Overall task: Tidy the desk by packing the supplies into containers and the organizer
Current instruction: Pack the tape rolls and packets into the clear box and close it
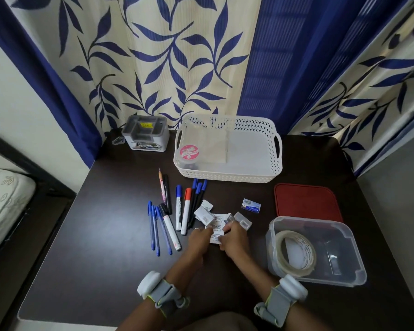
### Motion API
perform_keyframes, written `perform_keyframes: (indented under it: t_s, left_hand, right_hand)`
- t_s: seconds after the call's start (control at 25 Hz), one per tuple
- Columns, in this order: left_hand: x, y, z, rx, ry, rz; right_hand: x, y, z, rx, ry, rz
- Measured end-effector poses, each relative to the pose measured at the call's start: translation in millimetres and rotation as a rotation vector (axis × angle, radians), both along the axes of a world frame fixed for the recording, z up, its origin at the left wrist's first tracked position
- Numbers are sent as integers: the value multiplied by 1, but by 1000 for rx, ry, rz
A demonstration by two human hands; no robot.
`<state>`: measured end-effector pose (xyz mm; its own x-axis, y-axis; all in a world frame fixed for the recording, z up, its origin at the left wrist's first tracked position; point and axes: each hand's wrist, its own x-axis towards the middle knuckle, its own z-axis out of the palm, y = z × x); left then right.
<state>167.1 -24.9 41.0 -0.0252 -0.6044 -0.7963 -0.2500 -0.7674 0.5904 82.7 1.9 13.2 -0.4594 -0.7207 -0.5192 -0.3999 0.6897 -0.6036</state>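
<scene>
Small white packets (pixel 207 214) lie in a loose heap at the middle of the dark desk (pixel 105 235). My left hand (pixel 200 237) and my right hand (pixel 233 238) meet over the near packets, fingers pinched on them. Left of the heap lie several pens and markers (pixel 177 211) and a pencil (pixel 161 187). A small blue box (pixel 251 205) rests to the right. A clear tub (pixel 320 249) at the right holds a tape roll (pixel 294 252).
A red lid (pixel 306 201) lies behind the tub. A white perforated basket (pixel 230 149) with a pink-lidded jar (pixel 188 152) stands at the back. A grey organizer (pixel 146 133) sits at the back left. Curtains hang behind; a bed is at the left.
</scene>
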Motion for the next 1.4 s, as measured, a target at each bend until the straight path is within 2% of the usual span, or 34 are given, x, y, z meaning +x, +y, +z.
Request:
perform_keyframes:
  t_s: [0.2,0.48,0.84,1.04,1.24,1.4]
  left_hand:
    - [-1,8,6,134,21,-55]
    - [-2,15,15,220,168,-141]
    - [-4,14,32,136,346,91]
    - [-20,11,47,92,491,71]
    - [-40,12,57,-21,556,64]
    - [-58,14,63,-46,646,141]
  right_hand:
    - [-10,3,8,-21,-7,-6]
    - [-9,22,60,-51,162,231]
    - [-4,33,94,-223,288,397]
    - [-23,35,90,-261,316,363]
    - [-47,40,94,-295,328,317]
    - [-71,50,107,-426,279,93]
